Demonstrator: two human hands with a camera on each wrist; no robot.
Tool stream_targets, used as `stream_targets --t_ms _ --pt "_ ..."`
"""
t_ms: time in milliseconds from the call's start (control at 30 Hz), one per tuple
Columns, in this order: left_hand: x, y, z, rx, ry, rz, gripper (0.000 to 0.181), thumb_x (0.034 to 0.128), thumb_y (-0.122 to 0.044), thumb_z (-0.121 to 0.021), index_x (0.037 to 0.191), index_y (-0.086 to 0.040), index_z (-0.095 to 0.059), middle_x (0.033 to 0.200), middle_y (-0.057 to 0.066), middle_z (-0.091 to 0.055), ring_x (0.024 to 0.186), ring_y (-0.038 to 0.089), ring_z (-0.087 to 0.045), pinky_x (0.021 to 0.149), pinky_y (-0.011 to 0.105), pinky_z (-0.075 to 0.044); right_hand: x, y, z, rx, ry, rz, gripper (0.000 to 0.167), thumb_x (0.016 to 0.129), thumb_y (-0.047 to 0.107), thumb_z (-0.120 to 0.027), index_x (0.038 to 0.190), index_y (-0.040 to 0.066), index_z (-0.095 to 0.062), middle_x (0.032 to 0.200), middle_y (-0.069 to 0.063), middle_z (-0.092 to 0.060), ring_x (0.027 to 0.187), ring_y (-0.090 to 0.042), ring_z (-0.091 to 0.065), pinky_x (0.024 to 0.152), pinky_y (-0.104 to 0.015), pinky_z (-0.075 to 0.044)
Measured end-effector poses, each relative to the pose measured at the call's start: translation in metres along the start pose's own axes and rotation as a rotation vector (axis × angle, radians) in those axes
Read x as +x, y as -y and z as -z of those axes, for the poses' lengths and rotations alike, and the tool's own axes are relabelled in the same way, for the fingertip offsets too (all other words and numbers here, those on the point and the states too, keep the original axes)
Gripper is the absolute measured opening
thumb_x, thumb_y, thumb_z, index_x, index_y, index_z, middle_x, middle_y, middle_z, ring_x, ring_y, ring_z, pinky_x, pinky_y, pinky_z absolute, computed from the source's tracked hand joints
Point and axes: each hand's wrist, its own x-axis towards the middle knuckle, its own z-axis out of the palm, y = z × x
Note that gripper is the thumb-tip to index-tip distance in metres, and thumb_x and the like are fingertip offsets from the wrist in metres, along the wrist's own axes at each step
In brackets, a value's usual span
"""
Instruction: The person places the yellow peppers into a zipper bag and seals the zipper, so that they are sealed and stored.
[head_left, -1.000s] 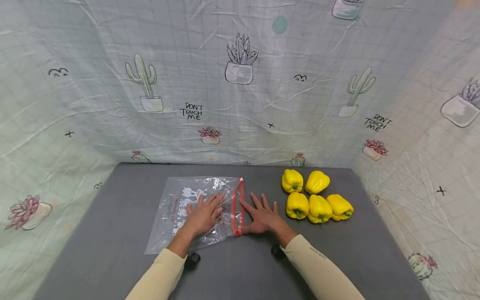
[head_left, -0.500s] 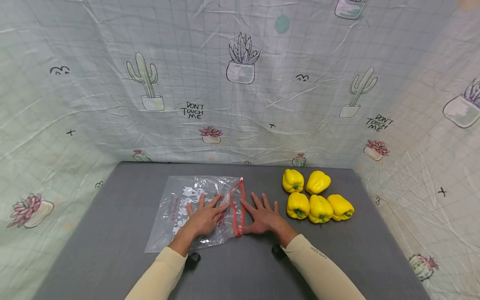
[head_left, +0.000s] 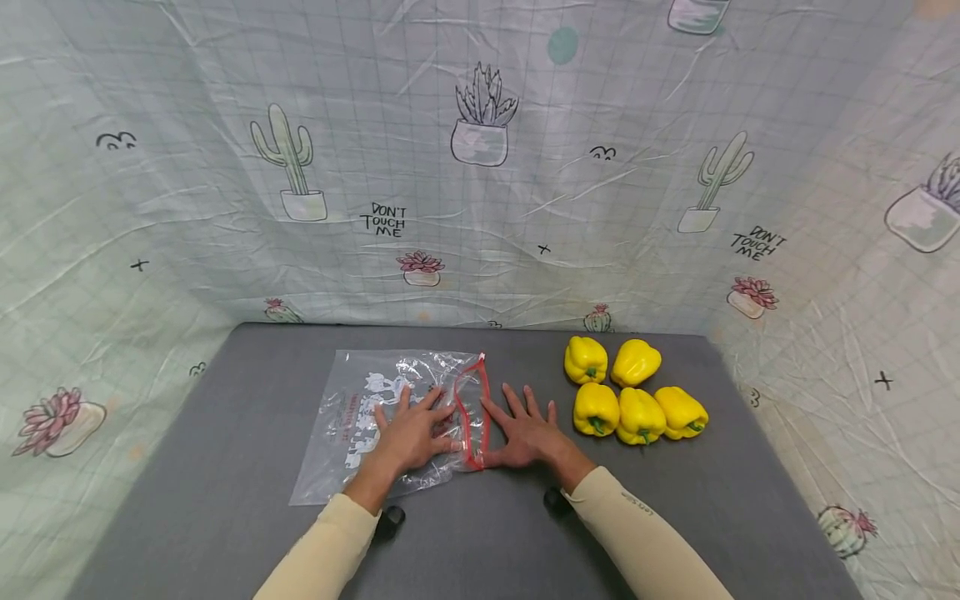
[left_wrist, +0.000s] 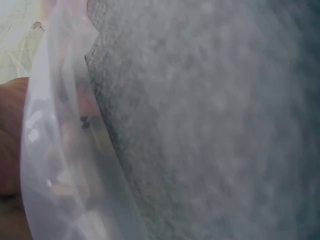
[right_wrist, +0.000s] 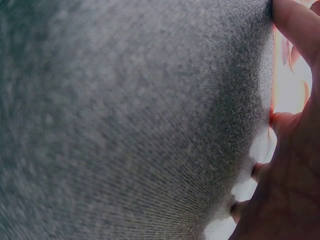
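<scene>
A clear plastic zip bag [head_left: 322, 467] with white and red print lies flat, its red-edged mouth towards the right. On top of the bag my left hand [head_left: 407, 437] rests with fingers spread, the thumb reaching close to the red zip strip [head_left: 467, 417]. The strip bows away from the bag's right edge, leaving a gap at the mouth. My right hand [head_left: 527, 437] lies spread on the table, with thumb and index fingertips at the red edge. In the left wrist view the bag's edge [left_wrist: 65, 165] rises beside the hand; the right wrist view shows the right fingers [right_wrist: 295, 25] touching down.
Several yellow bell peppers [head_left: 640, 416] sit in two rows to the right of my right hand. The grey table [head_left: 202, 467] ends at a printed curtain [head_left: 480, 250] at the back and sides. Black wrist cameras [head_left: 556, 502] hang under both wrists.
My left hand has shifted slightly, its thumb now stretched towards the zip strip. The strip has bowed further left, widening the gap at the mouth. My right hand has stayed in place.
</scene>
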Motion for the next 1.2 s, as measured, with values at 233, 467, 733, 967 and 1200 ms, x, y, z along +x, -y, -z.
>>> stream_targets --t_ms 233,467,733,967,1200 --pt "-0.005 0.007 0.004 -0.092 0.014 -0.029 0.088 0.0872 -0.042 -0.08 0.163 -0.039 -0.034 0.171 0.006 -0.034 0.16 0.052 -0.01 0.113 0.088 0.001 0.001 0.002 0.002 0.016 0.021 -0.004 0.1 0.087 0.069 -0.07 0.167 0.038 -0.019 0.178 -0.006 -0.004 0.164 -0.043 0.002 0.124 -0.077 0.001" --pt "-0.006 0.008 0.006 -0.066 0.028 -0.079 0.084 0.0906 -0.039 -0.075 0.162 -0.046 -0.03 0.174 0.009 -0.028 0.158 0.057 -0.011 0.11 0.091 -0.004 0.001 0.004 0.001 0.0 0.014 -0.015 0.1 0.086 0.069 -0.07 0.167 0.039 -0.019 0.179 -0.005 -0.004 0.164 -0.043 0.002 0.124 -0.077 0.0" --pt "-0.006 0.011 0.005 -0.096 0.002 -0.073 0.068 0.0882 -0.042 -0.08 0.15 -0.03 -0.054 0.168 0.007 -0.041 0.156 0.059 -0.015 0.107 0.093 -0.004 0.003 -0.001 -0.003 0.03 0.022 0.007 0.103 0.085 0.072 -0.069 0.167 0.04 -0.016 0.179 -0.006 -0.001 0.163 -0.044 0.006 0.123 -0.078 0.005" --pt "0.005 -0.001 -0.001 -0.153 -0.136 0.037 0.047 0.0919 -0.062 -0.069 0.116 -0.022 -0.071 0.135 0.004 -0.07 0.155 0.056 -0.026 0.109 0.092 -0.006 0.001 -0.003 -0.002 0.013 0.004 -0.012 0.101 0.086 0.071 -0.069 0.167 0.04 -0.018 0.179 -0.005 -0.002 0.164 -0.042 0.003 0.123 -0.077 0.001" --pt "0.005 -0.023 -0.009 -0.07 -0.185 0.141 0.037 0.0837 -0.05 -0.079 0.105 -0.021 -0.071 0.157 0.004 -0.055 0.154 0.057 -0.027 0.106 0.094 -0.008 0.001 -0.006 -0.003 0.023 -0.005 0.009 0.104 0.084 0.076 -0.067 0.167 0.04 -0.015 0.179 -0.006 -0.001 0.164 -0.043 0.005 0.123 -0.078 0.003"
